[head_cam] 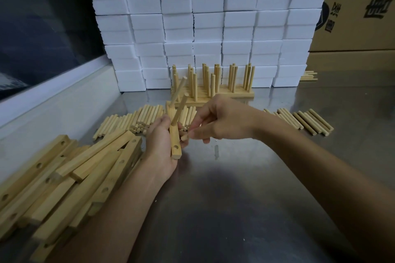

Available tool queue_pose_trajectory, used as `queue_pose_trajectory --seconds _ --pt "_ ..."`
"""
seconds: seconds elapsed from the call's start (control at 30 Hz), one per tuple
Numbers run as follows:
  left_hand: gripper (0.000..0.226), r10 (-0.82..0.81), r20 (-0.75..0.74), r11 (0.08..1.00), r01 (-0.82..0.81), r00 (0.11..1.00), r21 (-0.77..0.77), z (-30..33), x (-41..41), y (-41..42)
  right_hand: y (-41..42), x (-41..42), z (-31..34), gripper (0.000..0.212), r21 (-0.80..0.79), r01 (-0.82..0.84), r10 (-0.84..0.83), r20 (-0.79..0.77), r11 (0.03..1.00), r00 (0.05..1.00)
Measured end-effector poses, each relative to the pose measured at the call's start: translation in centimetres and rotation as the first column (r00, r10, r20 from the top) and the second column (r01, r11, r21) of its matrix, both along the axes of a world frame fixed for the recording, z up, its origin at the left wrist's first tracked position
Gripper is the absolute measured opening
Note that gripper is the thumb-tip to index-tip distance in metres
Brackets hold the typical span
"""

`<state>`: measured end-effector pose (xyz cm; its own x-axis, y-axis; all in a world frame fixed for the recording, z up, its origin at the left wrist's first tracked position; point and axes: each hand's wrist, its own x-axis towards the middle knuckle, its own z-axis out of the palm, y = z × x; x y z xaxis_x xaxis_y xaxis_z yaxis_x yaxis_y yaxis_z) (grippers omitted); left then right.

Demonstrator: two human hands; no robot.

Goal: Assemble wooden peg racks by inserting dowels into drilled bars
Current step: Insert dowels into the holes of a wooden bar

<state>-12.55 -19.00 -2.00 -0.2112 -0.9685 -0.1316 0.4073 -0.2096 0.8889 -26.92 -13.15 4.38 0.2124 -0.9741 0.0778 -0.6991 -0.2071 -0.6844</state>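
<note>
Dowel [184, 137] going to the bar's [175, 142] free hole.
Left hand [159, 145] grips the bar; right hand [222, 120] pinches the dowel: square its tip to the hole, then press straight.

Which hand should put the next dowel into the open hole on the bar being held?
The right hand: it already pinches a short wooden dowel beside the drilled wooden bar, while the left hand grips that bar.
</note>
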Motion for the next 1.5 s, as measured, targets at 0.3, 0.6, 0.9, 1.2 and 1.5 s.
queue_pose_trajectory --seconds 0.3,0.6,0.9,1.2,1.5 --pt "0.028 0.03 0.041 0.999 -0.031 0.999 0.039 0.0 -0.1 0.0 0.1 1.5 -1.0 0.006 -0.041 0.009 -0.011 -0.047 0.999 0.999" --pt "0.026 0.066 0.113 0.998 -0.068 0.991 0.013 0.1 -0.3 0.2 1.5 3.8 0.1 0.008 -0.217 -0.072 -0.033 -0.447 0.974 0.894" --pt "0.032 0.106 0.151 0.994 -0.107 0.983 -0.002 0.0 -0.5 0.2 1.9 4.8 -0.2 0.013 -0.251 -0.069 -0.081 -0.539 0.965 0.838" --pt "0.035 0.135 0.123 0.991 -0.135 0.983 -0.006 0.2 -0.6 0.4 1.2 4.5 -1.1 0.017 -0.182 0.101 -0.156 -0.32 0.978 0.935" --pt "0.04 0.055 0.136 0.997 -0.06 0.989 0.038 -0.1 -0.6 0.2 1.8 5.8 -0.6 0.01 -0.273 0.017 -0.158 -0.503 0.962 0.85"
